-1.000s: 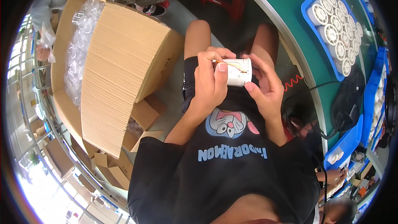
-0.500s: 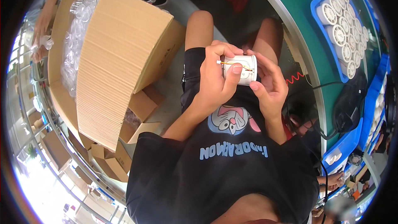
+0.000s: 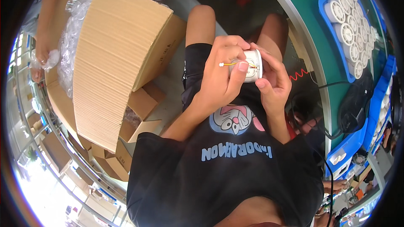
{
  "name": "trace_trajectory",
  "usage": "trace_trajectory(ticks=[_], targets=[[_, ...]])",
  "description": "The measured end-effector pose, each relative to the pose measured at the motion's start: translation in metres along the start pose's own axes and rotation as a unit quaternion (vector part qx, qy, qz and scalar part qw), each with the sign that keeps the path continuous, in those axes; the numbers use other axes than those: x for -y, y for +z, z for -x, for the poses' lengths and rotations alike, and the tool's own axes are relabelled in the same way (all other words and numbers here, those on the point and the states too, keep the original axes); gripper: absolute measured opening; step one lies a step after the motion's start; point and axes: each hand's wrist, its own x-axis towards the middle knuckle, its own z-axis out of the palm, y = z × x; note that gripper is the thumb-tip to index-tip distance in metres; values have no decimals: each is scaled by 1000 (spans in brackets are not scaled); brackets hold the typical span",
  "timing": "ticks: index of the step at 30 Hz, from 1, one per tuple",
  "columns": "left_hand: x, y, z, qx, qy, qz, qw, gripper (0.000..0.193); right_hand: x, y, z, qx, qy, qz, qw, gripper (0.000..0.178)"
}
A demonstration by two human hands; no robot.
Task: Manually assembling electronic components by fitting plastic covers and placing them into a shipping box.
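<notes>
- White cylindrical plastic housing (image 3: pixel 253 75): grasped between your left hand (image 3: pixel 222 68) and right hand (image 3: pixel 275 77); left fingers cover more wall than a second ago, leaving less visible.
- Thin yellow wire (image 3: pixel 229 64): runs to your left thumb.
- Small white plug (image 3: pixel 221 64): uncovered.

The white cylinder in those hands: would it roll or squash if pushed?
The white cylinder would probably roll if laid on its curved side. It looks fairly stiff: no dent shows where held. Its wire looks thin, so probably flexible.

hands (image 3: pixel 221 68) around white cylinder (image 3: pixel 252 75), yellow wire (image 3: pixel 228 64)
</notes>
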Motion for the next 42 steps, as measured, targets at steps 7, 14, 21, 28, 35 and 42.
trace_trajectory(ticks=[7, 14, 21, 28, 35, 42], targets=[[-2, -6, 4, 30, -30, 103, 994, 14, -1, 2, -6, 19, -25, -9, 999, 49], [-14, -13, 1, 84, -161, 98, 979, 65, -1, -6, -11, -103, 55, -29, 993, 41], [-9, -12, 8, 28, -181, 58, 981, 66, 6, 4, -19, -99, 82, -25, 991, 43], [-21, -9, 6, -1, -256, 72, 964, 66, 0, 4, -16, 37, 31, 138, 989, 81], [-33, -5, 0, -80, -343, 223, 909, 54, -8, 15, -21, -14, -18, 116, 993, 88], [-10, -11, 3, 5, -432, 248, 867, 41, -7, 9, -28, 5, -35, 171, 985, 83]])
